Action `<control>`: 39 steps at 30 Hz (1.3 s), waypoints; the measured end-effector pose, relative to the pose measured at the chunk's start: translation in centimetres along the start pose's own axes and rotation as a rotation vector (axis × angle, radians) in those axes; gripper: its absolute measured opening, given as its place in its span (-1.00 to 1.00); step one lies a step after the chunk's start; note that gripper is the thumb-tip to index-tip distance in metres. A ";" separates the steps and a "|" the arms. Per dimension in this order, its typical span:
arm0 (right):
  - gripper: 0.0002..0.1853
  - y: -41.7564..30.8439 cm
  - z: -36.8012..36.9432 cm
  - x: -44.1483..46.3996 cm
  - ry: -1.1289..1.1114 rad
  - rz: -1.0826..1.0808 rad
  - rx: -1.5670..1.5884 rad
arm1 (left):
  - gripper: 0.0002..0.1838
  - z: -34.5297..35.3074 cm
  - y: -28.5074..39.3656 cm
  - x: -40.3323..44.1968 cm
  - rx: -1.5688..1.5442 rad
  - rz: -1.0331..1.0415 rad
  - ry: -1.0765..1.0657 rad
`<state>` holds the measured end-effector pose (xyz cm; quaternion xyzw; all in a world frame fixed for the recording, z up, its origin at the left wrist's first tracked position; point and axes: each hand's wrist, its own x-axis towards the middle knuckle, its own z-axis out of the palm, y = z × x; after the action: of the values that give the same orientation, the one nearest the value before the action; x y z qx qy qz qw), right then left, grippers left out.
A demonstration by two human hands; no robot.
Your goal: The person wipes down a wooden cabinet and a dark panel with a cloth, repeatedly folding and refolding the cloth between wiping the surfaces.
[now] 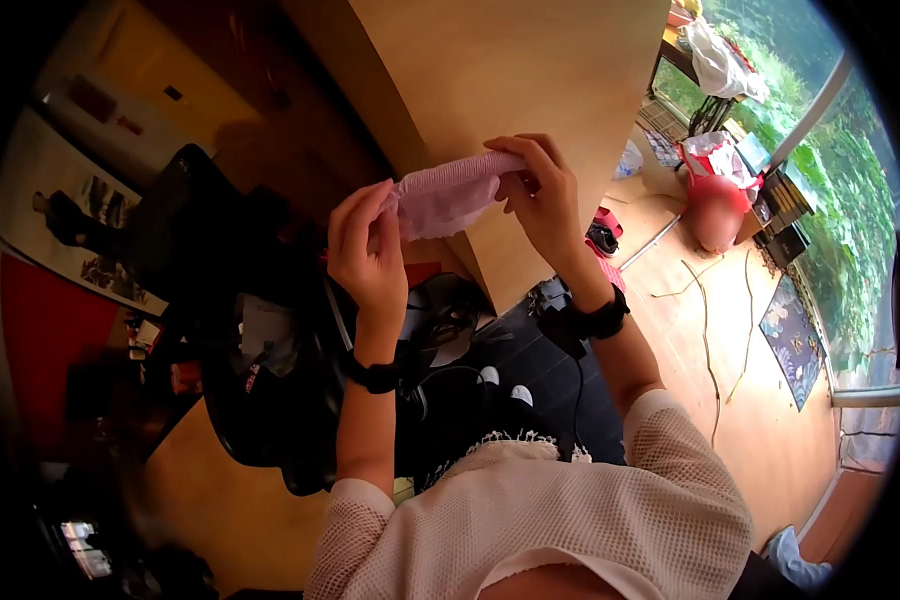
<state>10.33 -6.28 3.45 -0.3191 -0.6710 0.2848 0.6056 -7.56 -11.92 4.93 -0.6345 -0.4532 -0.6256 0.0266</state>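
A thin lilac cloth with a ribbed band (450,190) is stretched between my two hands, held up in front of me. Its ribbed band runs along the top, and a softer, sheer part hangs below; whether it is a sock or another small garment I cannot tell. My left hand (368,240) pinches the left end between thumb and fingers. At the right end, my right hand (542,185) grips the ribbed band with curled fingers. Black bands are on both wrists.
A wooden panel (530,80) rises just beyond my hands. Dark chair-like furniture (260,400) stands at the left. On the wooden floor (670,350) at right lie long thin sticks (708,340) and a patterned mat (792,340). A red round object (718,212) sits near the window.
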 end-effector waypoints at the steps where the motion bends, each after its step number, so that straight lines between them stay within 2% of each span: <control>1: -0.63 -0.2 0.3 0.4 0.023 -0.015 0.038 | -0.78 0.0 0.0 0.5 -0.014 -0.001 0.029; 5: -0.59 -0.3 2.1 1.4 0.249 -0.043 0.070 | -0.76 1.8 -2.6 1.7 -0.193 -0.082 0.042; 6: -0.59 0.1 2.9 1.9 0.309 -0.109 0.073 | -0.71 2.3 -3.0 2.0 -0.201 -0.106 0.008; 8: -0.60 1.9 4.7 2.3 0.421 -0.252 0.065 | -0.72 3.6 -3.5 2.7 -0.181 -0.099 0.119; 10: -0.57 3.6 5.3 1.9 0.370 -0.484 -0.240 | -0.73 5.3 -3.6 2.8 -0.267 -0.086 0.273; 11: -0.56 4.6 5.5 1.9 0.346 -0.603 -0.392 | -0.75 5.9 -4.2 2.7 -0.241 -0.066 0.270; 13: -0.54 5.5 5.6 1.8 0.234 -0.581 -0.501 | -0.79 6.6 -5.6 2.0 -0.181 -0.015 0.266; 15: -0.52 5.2 5.8 1.9 0.166 -0.551 -0.623 | -0.77 6.5 -5.8 1.6 -0.126 0.044 0.143; 16: -0.47 6.0 6.2 2.1 0.128 -0.521 -0.552 | -0.77 6.4 -5.7 1.4 -0.118 0.056 0.115; 17: -0.46 6.5 6.3 2.5 0.146 -0.533 -0.580 | -0.76 6.4 -5.8 1.1 -0.109 0.065 0.087; 18: -0.45 6.9 6.6 2.6 0.160 -0.538 -0.605 | -0.65 6.1 -6.1 0.5 -0.112 0.048 0.001; 22: -0.43 7.3 7.5 3.6 0.244 -0.571 -0.677 | -0.48 6.6 -6.4 0.6 -0.154 0.122 -0.082; 29: -0.44 -1.3 6.9 10.7 0.331 -0.610 -0.539 | -0.21 5.7 -2.2 7.9 -0.133 0.235 -0.138; 32: -0.46 -2.3 7.3 10.5 0.334 -0.505 -0.568 | -0.15 5.9 -2.6 8.5 -0.175 0.197 -0.132; 34: -0.50 1.4 8.8 9.1 0.473 -0.586 -0.630 | -0.14 6.6 -4.8 6.4 -0.135 0.174 -0.133; 37: -0.56 5.7 9.1 6.1 0.447 -0.616 -0.636 | -0.11 7.3 -7.1 3.3 -0.059 0.217 -0.176; 39: -0.58 8.5 9.1 4.1 0.401 -0.634 -0.637 | -0.07 7.8 -8.6 -0.2 -0.101 0.086 -0.252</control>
<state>1.72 2.28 -1.45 -0.3171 -0.6591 -0.1996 0.6520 -6.75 -2.25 -1.53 -0.7274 -0.3934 -0.5612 -0.0356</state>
